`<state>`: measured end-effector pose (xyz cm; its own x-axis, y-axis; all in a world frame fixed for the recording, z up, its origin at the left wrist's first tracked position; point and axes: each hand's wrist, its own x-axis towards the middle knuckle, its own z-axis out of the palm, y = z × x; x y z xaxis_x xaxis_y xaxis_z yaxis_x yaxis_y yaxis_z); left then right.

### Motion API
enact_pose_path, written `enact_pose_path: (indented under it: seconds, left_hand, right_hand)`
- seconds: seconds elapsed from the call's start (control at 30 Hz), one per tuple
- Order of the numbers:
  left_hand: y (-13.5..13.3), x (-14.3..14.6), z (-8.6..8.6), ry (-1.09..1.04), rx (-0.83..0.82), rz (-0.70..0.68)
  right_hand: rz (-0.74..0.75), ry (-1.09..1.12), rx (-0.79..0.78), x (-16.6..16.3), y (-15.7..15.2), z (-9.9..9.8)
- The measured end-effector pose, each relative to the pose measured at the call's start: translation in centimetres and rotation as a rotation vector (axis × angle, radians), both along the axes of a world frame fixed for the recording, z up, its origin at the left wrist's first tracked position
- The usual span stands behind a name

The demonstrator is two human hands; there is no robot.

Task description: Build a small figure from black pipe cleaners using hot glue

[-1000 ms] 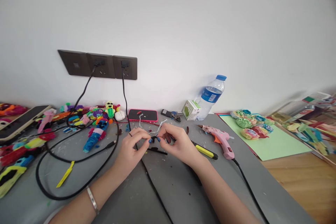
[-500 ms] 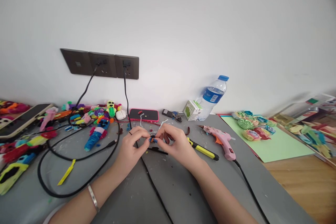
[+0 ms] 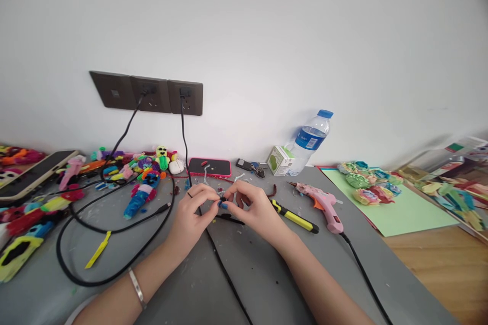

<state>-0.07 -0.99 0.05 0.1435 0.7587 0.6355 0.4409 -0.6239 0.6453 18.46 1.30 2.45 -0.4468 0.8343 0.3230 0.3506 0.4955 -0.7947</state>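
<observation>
My left hand (image 3: 193,216) and my right hand (image 3: 260,213) meet over the middle of the grey table (image 3: 244,269), thumbs and forefingers pinched together tip to tip. Whatever sits between the fingertips is tiny and dark, mostly covered by fingers and blue nails, so its kind does not show. A black cable (image 3: 223,266) runs beneath the hands. Just right of my right hand lies a yellow-and-black utility knife (image 3: 295,217). Beyond the fingertips are a pink-edged phone (image 3: 210,167) and scraps of silvery and red pipe cleaner.
Farther right rests a pink glue gun (image 3: 324,205) with its cord. A water bottle (image 3: 309,143) leans on the wall beside a small box (image 3: 280,161). Fabric flowers (image 3: 371,183) lie on green paper (image 3: 409,216). At left are looped black cable and colourful pipe-cleaner figures (image 3: 143,193).
My hands stay at nearly the same spot. The fingertips have shifted slightly, and an orange bit seen between them earlier is now hidden.
</observation>
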Motion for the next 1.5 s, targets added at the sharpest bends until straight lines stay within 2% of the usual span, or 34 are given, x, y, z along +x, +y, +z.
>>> enact_pose_path:
  seconds: [0.17,0.77,1.2,1.5]
  left_hand:
    - [0.00,-0.05,-0.29,-0.006,0.040,-0.004]
    - [0.24,-0.30,-0.71,-0.057,0.025,0.041]
    - [0.07,-0.18,-0.78,-0.031,0.041,0.042]
    - [0.12,-0.11,-0.80,-0.045,0.023,0.049]
  right_hand:
    - [-0.015,0.006,-0.009,-0.12,-0.12,-0.04]
    - [0.011,0.145,-0.050,0.42,0.54,0.17]
    - [0.048,0.150,-0.039,0.29,0.45,-0.02]
    - [0.019,0.148,-0.030,0.17,0.27,-0.04]
